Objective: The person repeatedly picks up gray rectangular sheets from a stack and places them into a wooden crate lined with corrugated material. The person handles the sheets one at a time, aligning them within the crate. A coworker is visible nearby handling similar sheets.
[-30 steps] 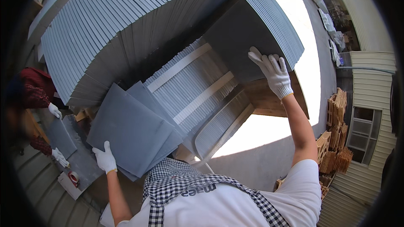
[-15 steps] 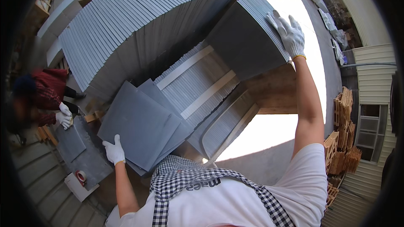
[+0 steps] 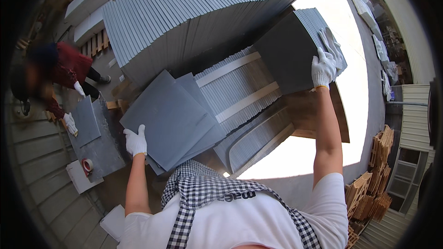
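Both my hands wear white knit gloves. My left hand [image 3: 136,143] is at the near-left edge of a flat, square dark grey slab [image 3: 168,115], thumb and fingers spread apart. That slab lies over several others turned at angles. At the right, my right hand [image 3: 324,70] is at the edge of an upright stack of dark grey slabs [image 3: 290,53], thumb by the front face. Its fingers look closed on the front slab's edge, though they are partly hidden. Just beyond it, a pale glove-like shape [image 3: 329,45] lies against the stack's edges.
A long row of upright slabs [image 3: 198,14] fills the far side. Between the stacks, white strips [image 3: 247,100] cross more slab edges. At left a co-worker [image 3: 69,67] in white gloves handles a slab [image 3: 85,120] on a bench holding a tape roll [image 3: 87,166]. Wooden pallets [image 3: 369,193] stand right.
My right hand has come down from the top of the upright stack to its near edge. The view has shifted, and my left hand stays by the flat slab. The co-worker's hands have moved apart.
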Tool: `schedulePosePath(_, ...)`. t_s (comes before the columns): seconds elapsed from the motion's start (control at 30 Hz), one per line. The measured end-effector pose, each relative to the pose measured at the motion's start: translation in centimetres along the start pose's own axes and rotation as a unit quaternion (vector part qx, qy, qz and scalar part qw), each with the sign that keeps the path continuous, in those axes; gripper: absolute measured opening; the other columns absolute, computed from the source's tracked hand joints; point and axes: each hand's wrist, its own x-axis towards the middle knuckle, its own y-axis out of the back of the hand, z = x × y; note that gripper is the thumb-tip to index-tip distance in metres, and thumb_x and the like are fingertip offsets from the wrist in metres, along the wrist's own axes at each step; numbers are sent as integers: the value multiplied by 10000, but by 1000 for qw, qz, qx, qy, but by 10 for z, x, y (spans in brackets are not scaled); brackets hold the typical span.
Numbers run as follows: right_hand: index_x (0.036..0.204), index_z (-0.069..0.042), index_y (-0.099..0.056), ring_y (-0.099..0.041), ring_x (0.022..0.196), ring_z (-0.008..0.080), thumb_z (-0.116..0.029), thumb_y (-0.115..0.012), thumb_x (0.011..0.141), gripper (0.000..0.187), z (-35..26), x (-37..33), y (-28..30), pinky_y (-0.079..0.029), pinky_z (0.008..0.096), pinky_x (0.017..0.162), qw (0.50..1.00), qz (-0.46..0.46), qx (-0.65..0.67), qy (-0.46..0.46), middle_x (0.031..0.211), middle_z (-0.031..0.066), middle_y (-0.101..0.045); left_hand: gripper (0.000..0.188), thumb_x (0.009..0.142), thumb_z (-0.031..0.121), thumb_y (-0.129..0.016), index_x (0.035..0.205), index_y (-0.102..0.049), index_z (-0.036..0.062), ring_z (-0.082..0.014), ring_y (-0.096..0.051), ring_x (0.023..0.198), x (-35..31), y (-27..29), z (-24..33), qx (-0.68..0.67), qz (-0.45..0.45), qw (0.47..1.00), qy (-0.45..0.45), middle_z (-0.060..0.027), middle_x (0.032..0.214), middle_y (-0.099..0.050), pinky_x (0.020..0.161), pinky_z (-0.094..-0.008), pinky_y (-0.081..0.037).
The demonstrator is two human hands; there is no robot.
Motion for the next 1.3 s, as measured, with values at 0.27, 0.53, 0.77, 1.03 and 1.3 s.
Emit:
schedulePosePath(0.27,1264,-130,-611,-618,1059,381,-253,-634,895,390,-6,-11,5,-486,457,914,991,-54,122,-6,1149,206,-630,1044,817,717,-604,1424,-338,-89,-329,-713,956,-3,24,2,-1,-16,999,32,-191,1115,-672,775,-443,-564)
schedulePosePath(0.53,1077,-32,-704,-672,914,405,-450,-642,883,465,-4,11,24,-494,452,789,915,-333,195,114,995,187,-725,994,823,620,-667,1424,-308,-87,-346,-683,1034,-10,23,-21,-117,-49,992,19,-237,1181,-639,844,-460,-550)
schedulePosePath(0.77,961,-32,-681,-641,798,445,-408,-648,881,386,-56,-49,57,-471,499,688,963,-191,112,156,836,235,-680,664,848,489,-689,1250,-433,26,-388,-649,1012,-44,18,-59,-255,43,966,-9,-235,1127,-638,836,-486,-522)
schedulePosePath(1.03,939,56,-675,-558,716,241,-259,-694,881,321,-85,-84,211,-460,378,705,933,-215,255,133,772,122,-658,569,871,373,-679,1277,-505,13,-377,-640,1002,-109,32,-64,-354,124,915,-151,-199,1092,-654,845,-459,-515)
schedulePosePath(1.3,1120,37,-675,-603,802,151,-294,-657,923,385,-123,-144,358,-487,309,724,794,-329,511,-8,874,62,-674,786,942,617,-484,1406,-434,-15,-324,-607,1162,-197,26,31,-482,-315,786,-224,-241,1302,-575,954,-414,-487)
